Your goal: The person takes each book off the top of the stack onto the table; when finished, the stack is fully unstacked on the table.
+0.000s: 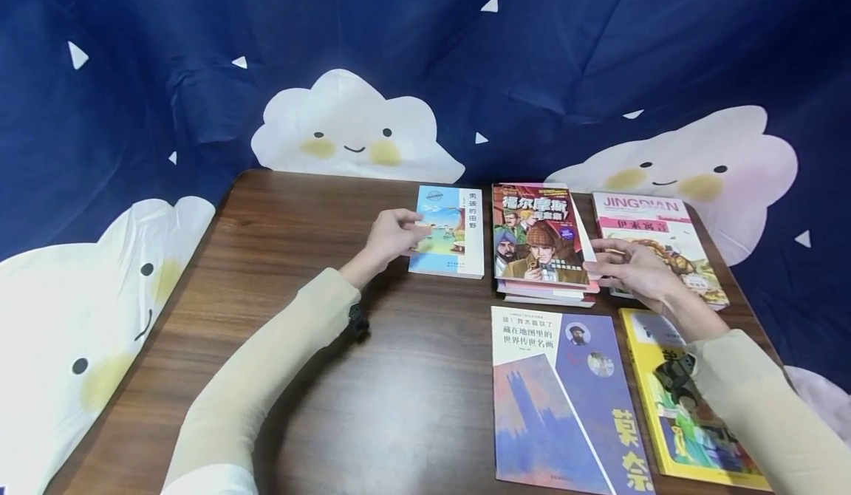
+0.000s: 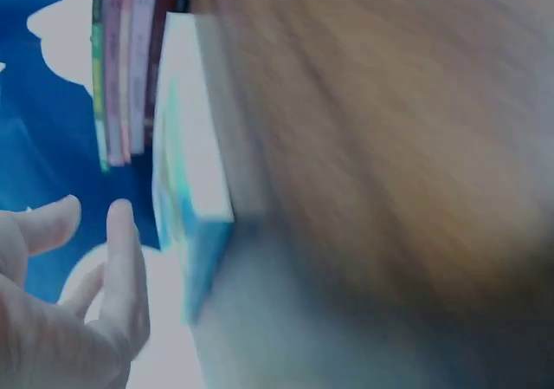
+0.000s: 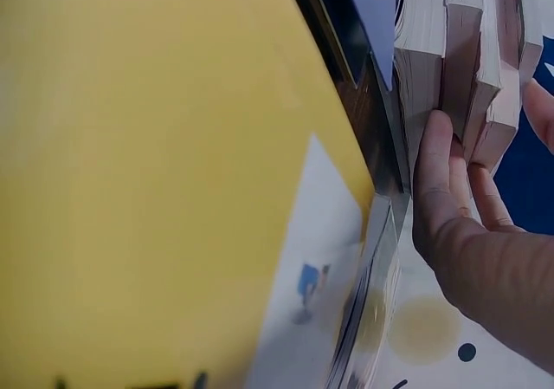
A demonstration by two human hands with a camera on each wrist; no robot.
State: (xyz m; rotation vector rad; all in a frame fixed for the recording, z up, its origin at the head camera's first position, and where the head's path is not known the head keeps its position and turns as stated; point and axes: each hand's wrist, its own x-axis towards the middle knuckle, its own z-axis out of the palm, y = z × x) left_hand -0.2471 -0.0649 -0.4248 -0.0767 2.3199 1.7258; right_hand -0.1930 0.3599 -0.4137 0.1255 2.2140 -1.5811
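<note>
A light-blue book (image 1: 445, 233) lies face up near the table's back edge. My left hand (image 1: 392, 238) hovers at its left side; in the left wrist view that hand (image 2: 78, 311) has thumb and forefinger apart, with nothing gripped between them. Right of the blue book stands a stack of several books, topped by a detective comic book (image 1: 540, 236). The fingers of my right hand (image 1: 634, 270) are at the stack's right side. In the right wrist view, the fingertips (image 3: 437, 129) touch the page edges of the stacked books (image 3: 467, 68), without curling round them.
A white-and-pink book (image 1: 698, 262) lies right of the stack. Nearer me are a purple art book (image 1: 552, 406) and a yellow book (image 1: 651, 414), partly under my right forearm. The brown table (image 1: 372, 406) ends at a blue curtain (image 1: 425, 29) with white clouds.
</note>
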